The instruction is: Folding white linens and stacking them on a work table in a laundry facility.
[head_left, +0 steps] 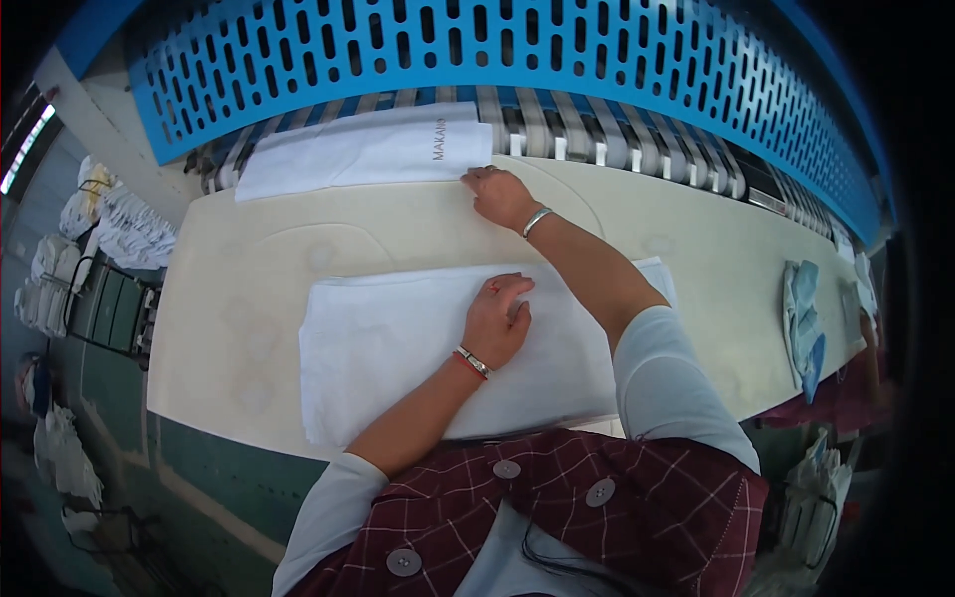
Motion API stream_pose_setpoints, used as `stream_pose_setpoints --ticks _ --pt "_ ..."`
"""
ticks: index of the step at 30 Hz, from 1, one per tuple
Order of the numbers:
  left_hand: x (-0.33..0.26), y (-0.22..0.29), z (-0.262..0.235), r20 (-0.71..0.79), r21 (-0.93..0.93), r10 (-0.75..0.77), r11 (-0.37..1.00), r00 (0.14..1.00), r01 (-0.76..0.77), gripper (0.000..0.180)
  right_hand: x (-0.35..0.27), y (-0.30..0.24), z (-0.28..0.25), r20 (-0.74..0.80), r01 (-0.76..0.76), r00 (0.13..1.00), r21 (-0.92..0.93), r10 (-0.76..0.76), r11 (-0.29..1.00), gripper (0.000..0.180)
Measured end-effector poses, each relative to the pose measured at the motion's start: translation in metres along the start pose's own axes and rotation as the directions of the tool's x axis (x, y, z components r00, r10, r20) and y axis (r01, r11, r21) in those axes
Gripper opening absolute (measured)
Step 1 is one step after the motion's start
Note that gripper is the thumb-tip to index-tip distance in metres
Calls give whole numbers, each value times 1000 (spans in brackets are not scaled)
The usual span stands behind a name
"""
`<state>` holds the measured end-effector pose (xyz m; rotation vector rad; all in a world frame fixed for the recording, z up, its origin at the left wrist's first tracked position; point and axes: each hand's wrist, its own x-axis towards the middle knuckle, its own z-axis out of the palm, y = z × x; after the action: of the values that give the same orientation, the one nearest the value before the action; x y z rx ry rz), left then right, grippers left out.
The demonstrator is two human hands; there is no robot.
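Observation:
A folded white cloth (358, 154) with dark lettering at its right end lies along the far edge of the table, its back edge on the machine's belts. My right hand (500, 197) reaches to its near right corner, fingers curled together on the edge. Closer to me lies a larger piece of folded white linen (388, 348), spread flat. My left hand (497, 318) rests on top of that linen with its fingers apart and nothing held in them. My right forearm passes over the linen's right part and hides some of it.
A blue slotted guard (448, 50) spans the back above the belts (567, 129). The pale table (239, 328) has a crumpled blue-green cloth (801, 318) at its right end. Stacked white linen (134, 224) is to the left, beside a dark rack (109, 308).

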<state>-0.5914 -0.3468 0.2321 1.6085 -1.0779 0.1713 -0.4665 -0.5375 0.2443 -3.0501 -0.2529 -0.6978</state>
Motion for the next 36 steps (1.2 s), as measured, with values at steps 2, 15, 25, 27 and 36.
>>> stream_pose_setpoints --ticks 2,15,25,27,36 --pt "-1 3 -2 -16 -27 -52 998 999 51 30 13 1 13 -17 -11 1000 -64 10 998 22" --pt "49 -40 -60 -178 430 -25 897 984 101 76 -11 24 -113 -172 195 964 -66 -204 979 21" --pt "35 18 -84 353 612 270 658 896 -439 41 -309 42 -291 -370 -42 928 -181 -28 982 27" --pt "-18 71 -82 550 573 121 666 827 -478 38 -393 18 -274 -216 -112 972 -66 95 992 27" --pt "-67 -16 -127 346 650 -243 758 906 -44 42 -429 -19 -250 73 -664 736 271 673 697 25"
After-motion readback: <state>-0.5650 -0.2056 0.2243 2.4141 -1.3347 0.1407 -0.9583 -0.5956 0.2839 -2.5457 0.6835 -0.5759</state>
